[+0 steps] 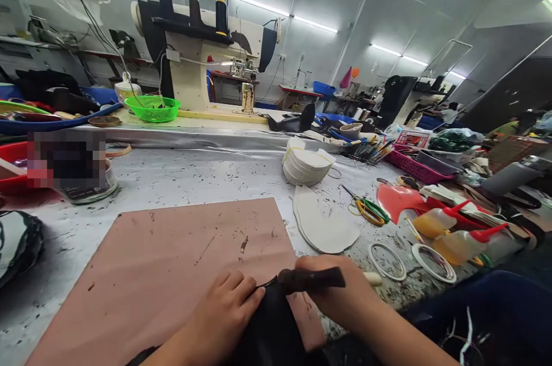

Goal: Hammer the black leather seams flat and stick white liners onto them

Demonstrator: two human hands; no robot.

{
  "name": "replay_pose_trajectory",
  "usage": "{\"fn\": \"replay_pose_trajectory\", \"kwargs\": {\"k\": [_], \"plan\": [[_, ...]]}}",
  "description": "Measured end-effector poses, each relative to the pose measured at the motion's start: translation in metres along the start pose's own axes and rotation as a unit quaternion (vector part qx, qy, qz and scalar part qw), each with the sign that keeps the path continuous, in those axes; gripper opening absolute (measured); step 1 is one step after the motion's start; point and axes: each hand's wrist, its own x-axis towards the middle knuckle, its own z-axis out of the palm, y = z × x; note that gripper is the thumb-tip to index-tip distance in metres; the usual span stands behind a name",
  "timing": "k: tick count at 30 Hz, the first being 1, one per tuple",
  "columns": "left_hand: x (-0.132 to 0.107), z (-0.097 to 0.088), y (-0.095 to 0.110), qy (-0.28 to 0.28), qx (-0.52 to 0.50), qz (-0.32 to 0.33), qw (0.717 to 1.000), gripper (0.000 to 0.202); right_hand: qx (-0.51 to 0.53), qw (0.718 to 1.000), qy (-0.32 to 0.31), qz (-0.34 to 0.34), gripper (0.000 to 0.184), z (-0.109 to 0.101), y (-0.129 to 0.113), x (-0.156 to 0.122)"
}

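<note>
My right hand (334, 285) is closed round a hammer. The dark head of the hammer (313, 279) lies over the edge of a black leather-like piece (273, 323), and its pale handle end shows past my hand. My left hand (226, 308) pinches the folded edge of the black piece just left of the hammer head. Beneath is a pinkish-brown work board (172, 256) marked with dark scraps and glue spots. The lower part of the black piece runs out of view at the bottom.
Behind the board stand stacked white pieces (306, 164), with flat white cutouts (325, 222) nearer. To the right are scissors (371, 210), tape rolls (433, 262) and glue bottles (466, 245). A tin (90, 182) stands left; a sewing machine (194, 61) rises behind.
</note>
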Motion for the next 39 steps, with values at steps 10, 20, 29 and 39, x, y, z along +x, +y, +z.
{"fn": "replay_pose_trajectory", "kwargs": {"k": [10,20,29,39], "plan": [[0.006,-0.005,-0.006,-0.057,-0.188,-0.161,0.967,0.017,-0.071,0.991,-0.085,-0.072,0.013,-0.004,-0.019,0.028],[0.002,0.008,-0.002,0.086,-0.124,-0.078,0.985,0.027,-0.046,0.996,-0.073,0.002,0.019,-0.007,-0.024,0.036],[0.001,0.006,0.001,0.059,-0.104,-0.054,0.991,0.030,-0.041,0.992,-0.117,-0.013,0.014,-0.012,-0.027,0.048],[0.002,0.006,0.000,0.066,-0.102,-0.058,0.991,0.028,-0.028,0.991,-0.123,-0.047,0.014,-0.005,-0.029,0.048]]}}
